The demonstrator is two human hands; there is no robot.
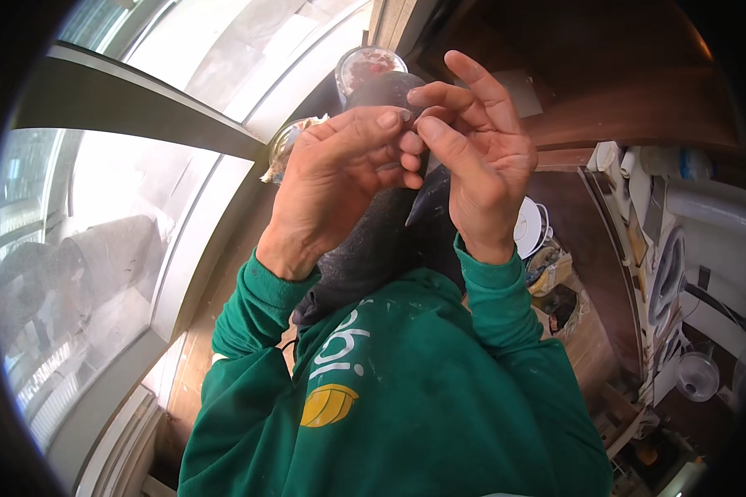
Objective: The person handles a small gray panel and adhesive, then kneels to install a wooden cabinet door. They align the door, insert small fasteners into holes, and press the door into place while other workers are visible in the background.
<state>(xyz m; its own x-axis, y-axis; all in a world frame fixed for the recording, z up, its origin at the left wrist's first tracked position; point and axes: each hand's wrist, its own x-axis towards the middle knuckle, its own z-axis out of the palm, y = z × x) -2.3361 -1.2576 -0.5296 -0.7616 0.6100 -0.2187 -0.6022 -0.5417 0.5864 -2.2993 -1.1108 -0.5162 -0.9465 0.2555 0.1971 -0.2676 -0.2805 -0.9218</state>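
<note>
The left hand (327, 170) is curled, thumb close to its first finger. Just beside it, the right hand (482, 161) has thumb and finger nearly pinched, other fingers spread. I can't tell if they hold something; anything between those fingertips must be tiny, likely light and easy to drop, so pinch its edges gently.

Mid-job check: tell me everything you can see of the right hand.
The right hand is bare and raised, above and right of the picture's centre, with a green fabric sleeve ending at its wrist. Its thumb points toward the left hand, one finger bends in near it, and another stretches upward. The two hands meet or nearly meet at the fingertips; contact, and anything pinched there, is too small to tell.
</note>
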